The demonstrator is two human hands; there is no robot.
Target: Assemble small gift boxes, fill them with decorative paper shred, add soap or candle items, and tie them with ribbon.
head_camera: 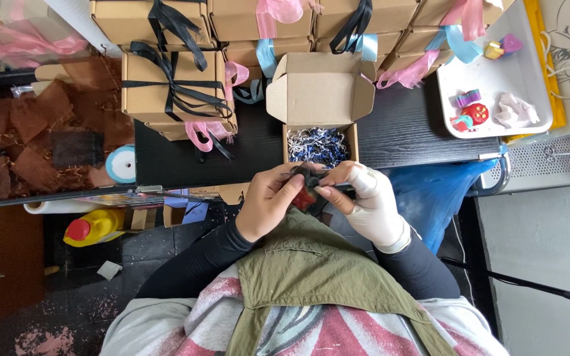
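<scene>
Both hands meet just below an open cardboard box (pixel 319 89) whose base holds blue and white shredded paper (pixel 316 146). My left hand (pixel 268 201) and my right hand (pixel 367 201), which wears a white bandage or glove, together pinch a small dark sheer pouch (pixel 308 188) with something red inside it. The pouch sits close to my chest, above a green vest.
Closed brown boxes tied with black (pixel 173 82), pink and blue ribbons are stacked at the back. Brown sheer pouches (pixel 28 132) lie at left beside a tape roll (pixel 121 163). A white tray (pixel 496 86) with small colourful items stands right. A yellow bottle (pixel 97 226) lies below the table.
</scene>
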